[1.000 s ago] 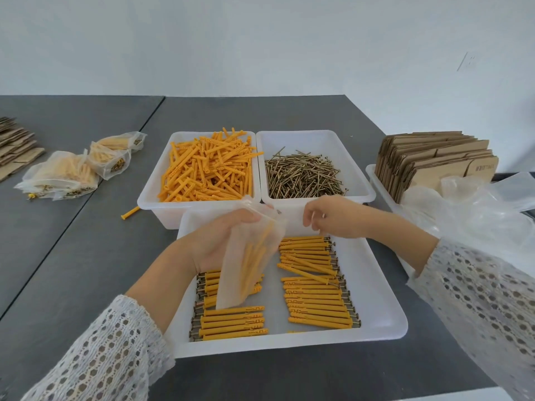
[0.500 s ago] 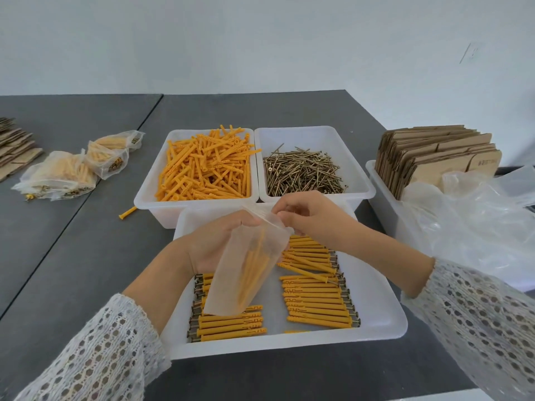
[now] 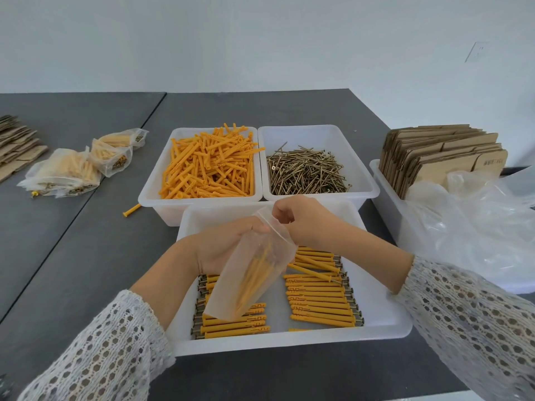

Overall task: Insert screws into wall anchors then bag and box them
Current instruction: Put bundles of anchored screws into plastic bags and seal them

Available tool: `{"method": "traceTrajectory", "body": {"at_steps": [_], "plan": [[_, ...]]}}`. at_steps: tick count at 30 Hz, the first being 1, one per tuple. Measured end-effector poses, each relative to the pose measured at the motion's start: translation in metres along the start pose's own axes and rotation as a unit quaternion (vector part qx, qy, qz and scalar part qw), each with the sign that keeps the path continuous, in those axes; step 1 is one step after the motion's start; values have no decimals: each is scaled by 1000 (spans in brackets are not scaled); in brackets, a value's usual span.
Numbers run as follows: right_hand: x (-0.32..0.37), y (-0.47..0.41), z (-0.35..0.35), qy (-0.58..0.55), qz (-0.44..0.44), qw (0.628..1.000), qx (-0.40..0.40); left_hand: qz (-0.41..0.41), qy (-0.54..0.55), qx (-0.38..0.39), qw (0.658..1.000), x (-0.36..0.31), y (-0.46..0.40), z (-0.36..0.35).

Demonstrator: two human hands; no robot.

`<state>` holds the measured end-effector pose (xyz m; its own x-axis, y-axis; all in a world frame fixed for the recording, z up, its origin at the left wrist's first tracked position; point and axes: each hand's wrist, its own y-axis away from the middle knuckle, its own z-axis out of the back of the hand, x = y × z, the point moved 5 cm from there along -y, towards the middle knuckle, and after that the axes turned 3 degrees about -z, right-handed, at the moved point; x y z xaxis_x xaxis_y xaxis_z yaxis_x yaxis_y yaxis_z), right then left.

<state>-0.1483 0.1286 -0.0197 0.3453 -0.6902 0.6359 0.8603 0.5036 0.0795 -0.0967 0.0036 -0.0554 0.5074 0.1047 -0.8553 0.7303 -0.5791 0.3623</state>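
Left hand (image 3: 231, 244) gripping the small clear bag (image 3: 254, 270) of assembled anchors, tilted over the near tray (image 3: 382, 328); right hand (image 3: 301, 221) pinching the bag's top edge, fingers curled. Likely sealing the mouth. Risk: a loose pinch or steeper tilt, and anchors sliding out onto the rows of assembled anchors (image 3: 318, 296) below, muddling the count. Beyond the tray, bin of orange anchors (image 3: 208, 166) and bin of screws (image 3: 307, 172). Right: flat cartons (image 3: 443, 154) behind loose plastic bags (image 3: 477, 221), partly blocking reach. Left on the table (image 3: 86, 256): filled bags (image 3: 66, 175), one stray anchor (image 3: 131, 210).
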Motion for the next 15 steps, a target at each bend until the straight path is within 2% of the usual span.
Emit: {"method": "traceTrajectory", "body": {"at_steps": [3, 6, 7, 10, 11, 13, 15], "plan": [[-1, 2, -2, -18, -1, 999, 48, 5, -5, -12, 1000, 0, -1, 1], [-2, 6, -1, -24, -7, 990, 142, 10, 5, 8, 1000, 2, -1, 0], [-3, 7, 2, -34, -10, 988, 151, 9, 11, 16, 1000, 3, -2, 0], [-10, 3, 17, -79, -29, 993, 78, 14, 8, 8, 1000, 3, -2, 3], [-15, 2, 22, -50, -31, 998, 39, 18, 3, -2, 1000, 4, -2, 4], [-26, 2, 26, 85, -43, 995, 0, 22, -3, -17, 1000, 5, -2, 7], [-40, 9, 16, 229, -77, 969, 58, 22, -5, -28, 999, 5, -2, 9]]}}
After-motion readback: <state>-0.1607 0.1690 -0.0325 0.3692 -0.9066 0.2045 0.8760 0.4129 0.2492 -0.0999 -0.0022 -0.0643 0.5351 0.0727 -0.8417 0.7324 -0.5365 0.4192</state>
